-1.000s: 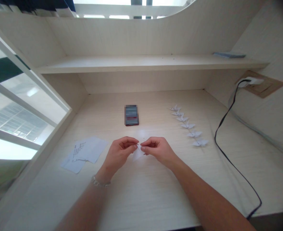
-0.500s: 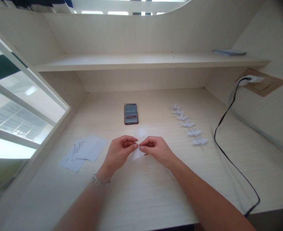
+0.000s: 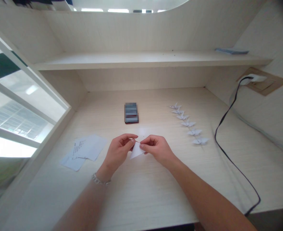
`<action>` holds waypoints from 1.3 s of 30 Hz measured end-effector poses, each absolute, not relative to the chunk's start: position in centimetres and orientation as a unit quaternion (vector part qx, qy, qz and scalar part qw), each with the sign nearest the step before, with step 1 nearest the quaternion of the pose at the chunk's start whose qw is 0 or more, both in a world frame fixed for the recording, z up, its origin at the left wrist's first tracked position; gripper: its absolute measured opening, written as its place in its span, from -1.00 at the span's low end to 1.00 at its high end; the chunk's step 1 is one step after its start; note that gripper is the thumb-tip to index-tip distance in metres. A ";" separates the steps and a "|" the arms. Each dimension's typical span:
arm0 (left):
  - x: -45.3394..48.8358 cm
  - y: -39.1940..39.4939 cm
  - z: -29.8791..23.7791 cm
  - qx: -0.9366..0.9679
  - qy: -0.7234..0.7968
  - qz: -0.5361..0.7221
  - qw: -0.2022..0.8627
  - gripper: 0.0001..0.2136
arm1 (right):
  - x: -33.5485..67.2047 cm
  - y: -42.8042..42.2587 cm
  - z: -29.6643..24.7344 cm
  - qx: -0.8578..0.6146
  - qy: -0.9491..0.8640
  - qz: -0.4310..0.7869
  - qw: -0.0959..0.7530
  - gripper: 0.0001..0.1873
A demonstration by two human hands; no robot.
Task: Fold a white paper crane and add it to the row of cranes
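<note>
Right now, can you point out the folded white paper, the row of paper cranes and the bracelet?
Folded white paper (image 3: 137, 151), head view, on its lower flap.
Row of paper cranes (image 3: 188, 123), head view, on the fourth crane from the far end.
Bracelet (image 3: 100, 180), head view, on its chain.

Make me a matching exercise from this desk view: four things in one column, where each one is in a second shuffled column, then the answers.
Things:
1. bracelet
2. paper cranes
3. printed papers
4. black cable

Places:
A. on the desk, beside the left hand
B. plugged into the wall socket
C. around the left wrist
D. in a line, right of the right hand

Pairs: 1C, 2D, 3A, 4B.
</note>
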State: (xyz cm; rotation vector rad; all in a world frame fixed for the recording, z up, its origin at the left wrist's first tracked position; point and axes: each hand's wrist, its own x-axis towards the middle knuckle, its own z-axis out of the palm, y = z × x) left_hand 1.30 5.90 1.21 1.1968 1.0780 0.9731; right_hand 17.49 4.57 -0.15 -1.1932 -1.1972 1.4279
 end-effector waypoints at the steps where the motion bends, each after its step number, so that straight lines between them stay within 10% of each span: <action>1: 1.3 5.9 1.3 0.509 0.455 0.422 0.597 -0.80 | 17.5 4.5 -0.1 -0.482 -0.484 0.572 0.455 -0.84; 39: 1.6 5.7 0.7 0.503 0.475 0.442 0.571 -0.72 | 16.4 4.2 -0.4 -0.476 -0.462 0.565 0.490 -0.82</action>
